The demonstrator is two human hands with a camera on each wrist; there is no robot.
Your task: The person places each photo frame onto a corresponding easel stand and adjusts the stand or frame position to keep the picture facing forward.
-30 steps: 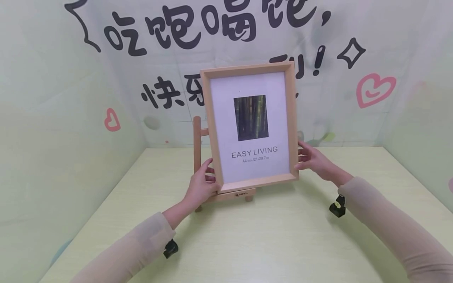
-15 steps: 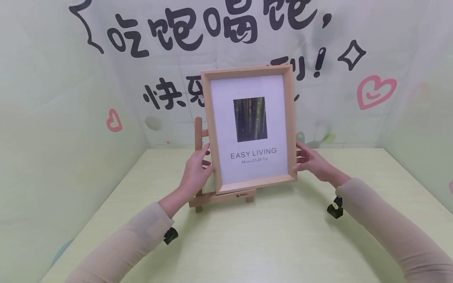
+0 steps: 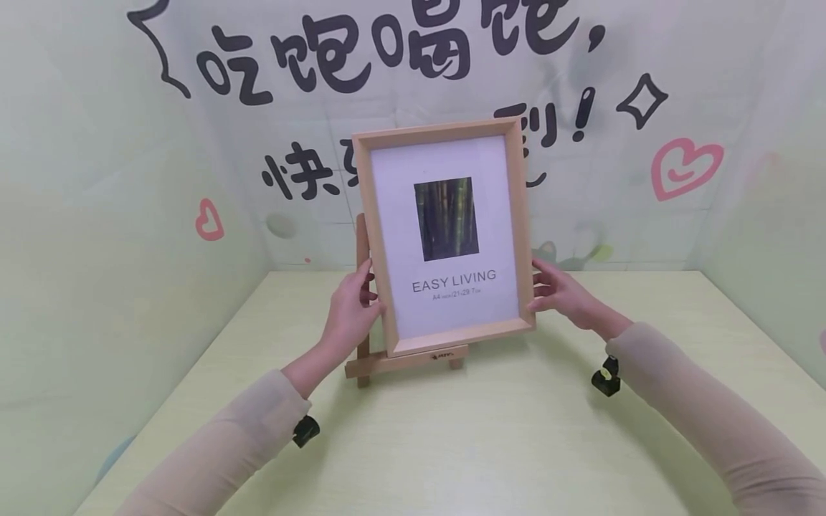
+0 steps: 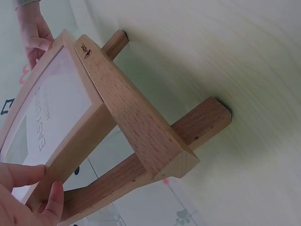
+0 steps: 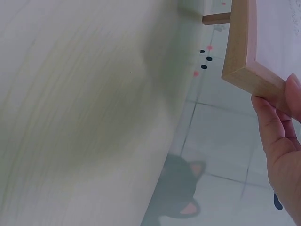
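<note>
A light wooden picture frame (image 3: 445, 215) with a bamboo photo and the words "EASY LIVING" stands on the ledge of a small wooden easel (image 3: 413, 362), leaning a little to the left. My left hand (image 3: 348, 308) grips its left side below the middle. In the left wrist view, thumb and finger of that hand (image 4: 28, 202) pinch the wooden edge, and the frame's bottom meets the easel ledge (image 4: 127, 103). On the opposite side, my right hand (image 3: 564, 297) holds the lower right edge. The right wrist view has its fingers (image 5: 270, 117) against the frame's outer side. Most of the easel is hidden behind the frame.
The easel's feet stand on a pale wood-grain table (image 3: 452, 444). Behind it hangs a light backdrop (image 3: 606, 193) with black lettering and pink hearts. Black devices (image 3: 606, 376) are strapped at both wrists.
My left hand has moved from the frame's bottom left corner up along its left side. The frame has shifted left along the easel ledge, with my right hand following.
</note>
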